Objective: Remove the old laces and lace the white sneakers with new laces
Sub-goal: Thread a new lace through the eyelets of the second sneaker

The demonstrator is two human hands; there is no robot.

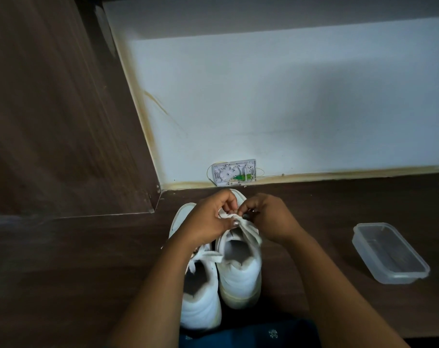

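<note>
Two white sneakers stand side by side on the dark wooden surface, toes pointing away from me. Over the right sneaker [239, 275] my left hand [208, 219] pinches a white lace [251, 233] between thumb and fingers near the upper eyelets. Just to its right, my right hand [266, 217] pinches the same lace, and a loose end trails down over the shoe's collar. The left sneaker [201, 297] sits partly under my left forearm, with its own white lace [206, 257] lying loose across its opening.
An open, empty clear plastic container [389, 252] sits on the wooden surface [88, 272] to the right. A small white wall box [234, 172] with wires is fixed low on the white wall [288, 109] behind the shoes. A wooden panel [50, 109] rises at the left.
</note>
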